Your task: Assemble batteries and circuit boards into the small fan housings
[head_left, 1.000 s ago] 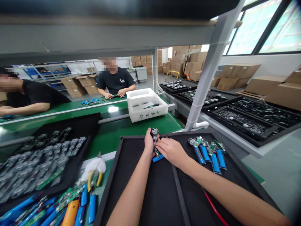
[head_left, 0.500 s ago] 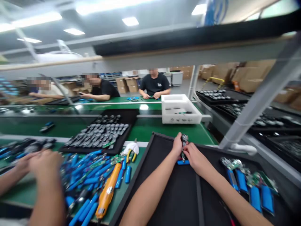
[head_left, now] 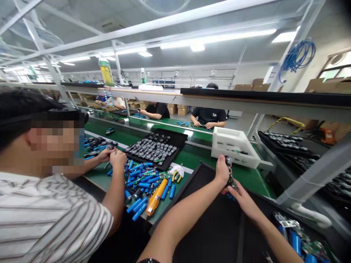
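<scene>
My left hand is closed around the upper part of a small electronic assembly, with a round silvery end and a circuit board. At its lower end, the fingers of my right hand close on it, near a bit of blue that my fingers partly hide. Both hands are over a black tray. More circuit boards with blue cylindrical battery cells lie in the tray's right part, below my right forearm.
Left of the tray lie a yellow-orange electric screwdriver, yellow-handled cutters and many blue cells. A white bin and a black tray of silvery parts stand beyond. A co-worker sits close on my left, handling a part.
My view has swung left and up, bringing the nearby co-worker's head and body into sight. Both my hands still hold the assembly, which now appears lower and farther right in view.
</scene>
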Action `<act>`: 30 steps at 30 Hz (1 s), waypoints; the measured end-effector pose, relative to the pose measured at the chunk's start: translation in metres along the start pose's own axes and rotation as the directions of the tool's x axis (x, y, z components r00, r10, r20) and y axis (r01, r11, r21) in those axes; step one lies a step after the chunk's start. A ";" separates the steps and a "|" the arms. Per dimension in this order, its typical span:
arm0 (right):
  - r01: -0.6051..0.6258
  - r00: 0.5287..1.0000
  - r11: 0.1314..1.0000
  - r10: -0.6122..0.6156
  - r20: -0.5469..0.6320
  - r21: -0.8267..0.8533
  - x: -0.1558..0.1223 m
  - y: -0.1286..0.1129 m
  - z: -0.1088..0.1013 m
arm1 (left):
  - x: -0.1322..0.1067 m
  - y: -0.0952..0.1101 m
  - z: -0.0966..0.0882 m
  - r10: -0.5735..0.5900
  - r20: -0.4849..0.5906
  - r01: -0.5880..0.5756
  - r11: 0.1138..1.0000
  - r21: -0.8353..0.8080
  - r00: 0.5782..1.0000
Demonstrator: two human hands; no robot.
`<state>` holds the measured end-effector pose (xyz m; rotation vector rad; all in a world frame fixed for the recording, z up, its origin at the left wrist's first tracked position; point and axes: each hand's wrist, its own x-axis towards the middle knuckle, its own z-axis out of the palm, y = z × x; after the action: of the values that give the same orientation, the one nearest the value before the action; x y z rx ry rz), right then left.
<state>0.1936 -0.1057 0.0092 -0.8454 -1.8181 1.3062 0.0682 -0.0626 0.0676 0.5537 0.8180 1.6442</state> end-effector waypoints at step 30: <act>0.350 0.929 0.725 -0.188 0.319 -0.593 -0.072 -0.095 0.074 | -0.181 0.080 -0.150 -0.159 0.481 -0.309 0.588 0.748 0.862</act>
<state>0.1587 -0.2265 0.0715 -0.7312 -2.5412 0.5896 -0.0518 -0.2791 0.0443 1.6326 1.1307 1.0043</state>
